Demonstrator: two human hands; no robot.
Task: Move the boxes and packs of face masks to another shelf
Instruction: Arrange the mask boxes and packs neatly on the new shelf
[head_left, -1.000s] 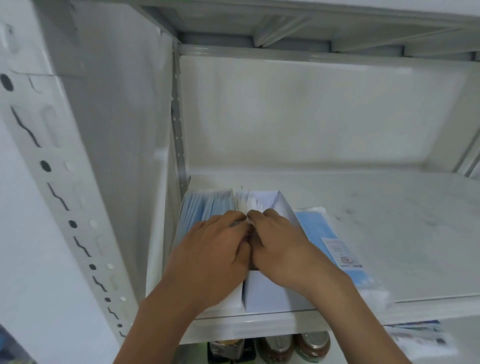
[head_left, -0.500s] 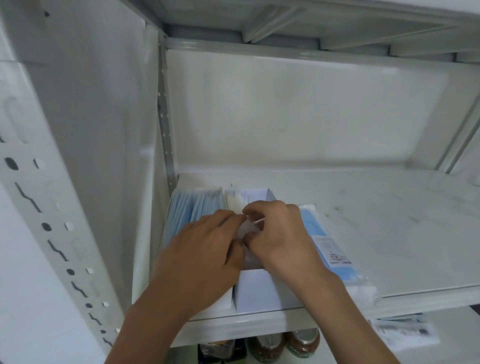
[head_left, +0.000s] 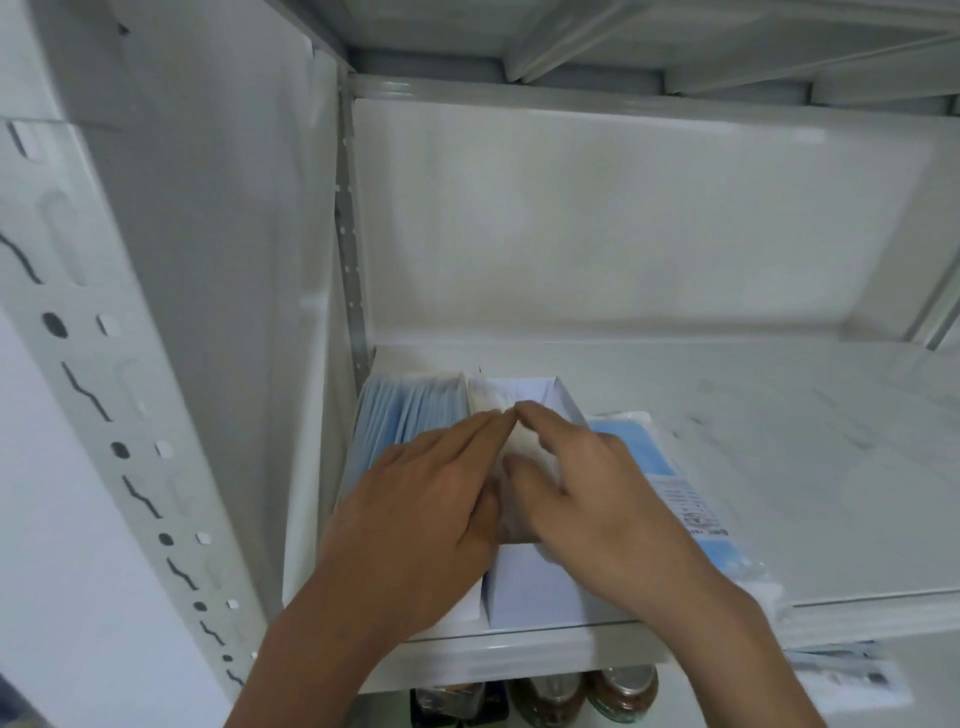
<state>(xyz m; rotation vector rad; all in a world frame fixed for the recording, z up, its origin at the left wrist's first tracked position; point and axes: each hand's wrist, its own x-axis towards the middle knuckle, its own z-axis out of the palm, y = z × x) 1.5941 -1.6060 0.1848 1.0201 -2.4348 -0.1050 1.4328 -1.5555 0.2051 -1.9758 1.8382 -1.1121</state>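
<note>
Left hand: the left hand (head_left: 415, 519) lies palm down at lower centre of the frame, fingers straight and close together, resting across the top of the left box, its fingertips meeting those of the other hand.
Right hand: the right hand (head_left: 597, 499) lies palm down just right of it, fingers extended over the open top of the right box, thumb tucked toward the white contents; whether it pinches anything I cannot tell, as the picture is blurred there.
Left box: an open white cardboard box packed with pale blue face masks standing on edge (head_left: 405, 410) sits against the left wall of the shelf, at centre left of the frame.
Right box: an open white cardboard box with white contents (head_left: 540, 587) stands touching the left box on its right side, its front face at the shelf's edge.
Flat pack: a clear plastic pack of blue face masks with a printed white label (head_left: 691, 514) lies flat just beside the right box, at centre right.
Shelf: the white metal shelf board (head_left: 779, 467) carries all three.
Upright: a white perforated metal post (head_left: 104, 415) runs down the left of the frame.
Below: brown jars with metal lids (head_left: 618, 691) show under the shelf at bottom centre, and another plastic pack (head_left: 852, 675) at lower right.
</note>
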